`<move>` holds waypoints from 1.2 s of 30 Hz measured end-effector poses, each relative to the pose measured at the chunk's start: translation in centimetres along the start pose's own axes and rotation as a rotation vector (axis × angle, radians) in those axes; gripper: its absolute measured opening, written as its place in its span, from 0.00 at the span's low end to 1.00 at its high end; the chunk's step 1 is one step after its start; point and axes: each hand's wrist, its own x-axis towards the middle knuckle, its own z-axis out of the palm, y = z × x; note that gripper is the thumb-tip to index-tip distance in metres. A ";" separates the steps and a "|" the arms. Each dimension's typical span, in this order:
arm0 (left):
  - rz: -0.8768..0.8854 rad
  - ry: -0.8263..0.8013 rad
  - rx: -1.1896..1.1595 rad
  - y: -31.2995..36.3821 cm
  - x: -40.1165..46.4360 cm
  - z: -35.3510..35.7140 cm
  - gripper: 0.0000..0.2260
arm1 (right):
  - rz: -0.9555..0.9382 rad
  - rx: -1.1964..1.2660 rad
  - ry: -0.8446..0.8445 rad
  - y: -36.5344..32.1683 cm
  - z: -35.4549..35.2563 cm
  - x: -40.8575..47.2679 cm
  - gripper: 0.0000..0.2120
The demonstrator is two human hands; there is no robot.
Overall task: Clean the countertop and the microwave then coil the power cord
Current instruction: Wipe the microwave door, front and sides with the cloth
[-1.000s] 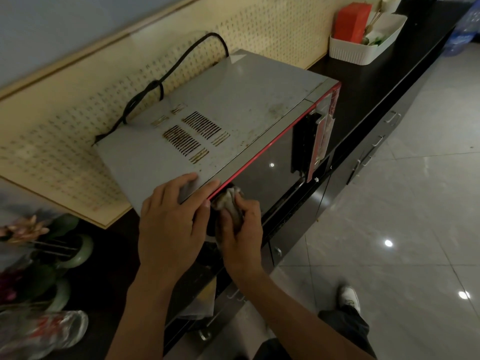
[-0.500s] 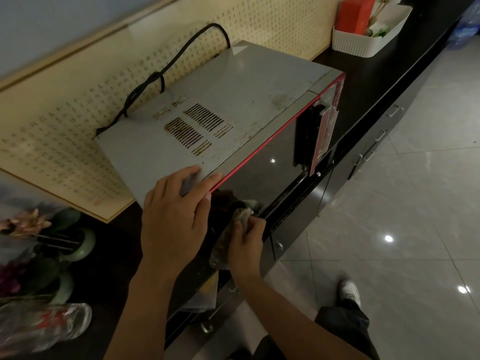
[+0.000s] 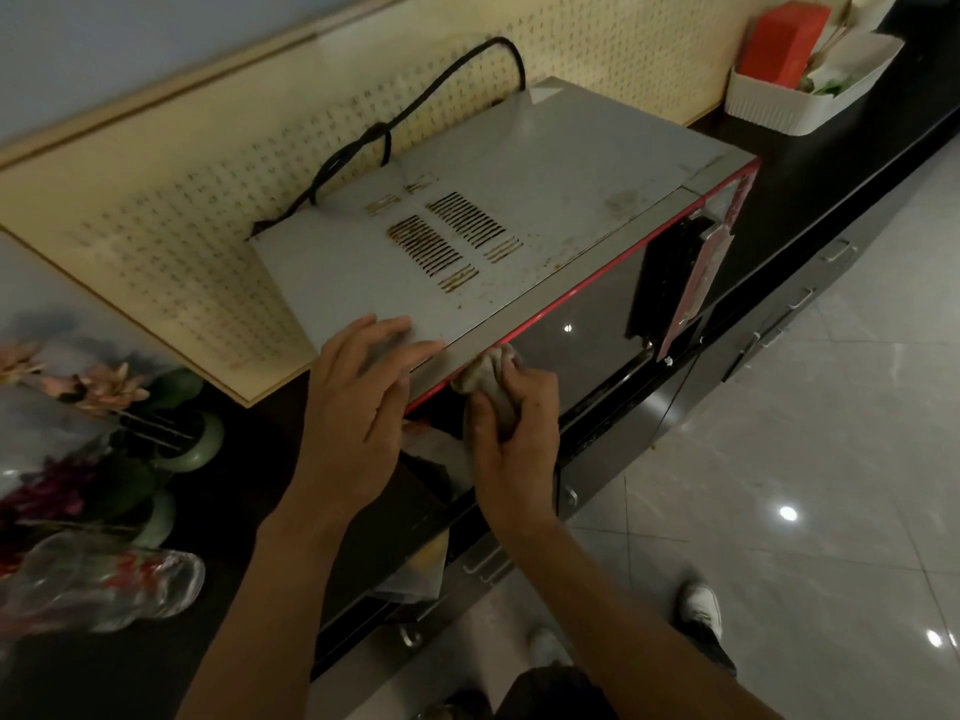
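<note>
White ribbed plastic basket on black bench: red box, papers. Left hand flat, fingers straight, on grey metal microwave; right hand grips crumpled grey cloth against its door.

I see a dark countertop running from near left to far right, above cabinet drawers. A grey microwave with a red-trimmed door sits on it in the middle. At the far right stands a white basket. At the near left are green vases with flowers and a clear plastic bottle lying on its side.
</note>
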 end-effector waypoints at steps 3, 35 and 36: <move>-0.031 0.028 -0.048 0.0 -0.3 0.4 0.17 | -0.129 -0.137 -0.089 1.5 0.3 -1.5 0.13; -0.062 0.094 -0.045 0.4 -0.2 0.5 0.16 | 1.036 -0.042 -0.014 4.9 3.9 -8.2 0.02; -0.060 0.102 -0.046 0.4 -0.2 0.5 0.16 | 0.971 0.016 -0.004 3.7 3.9 -7.9 0.02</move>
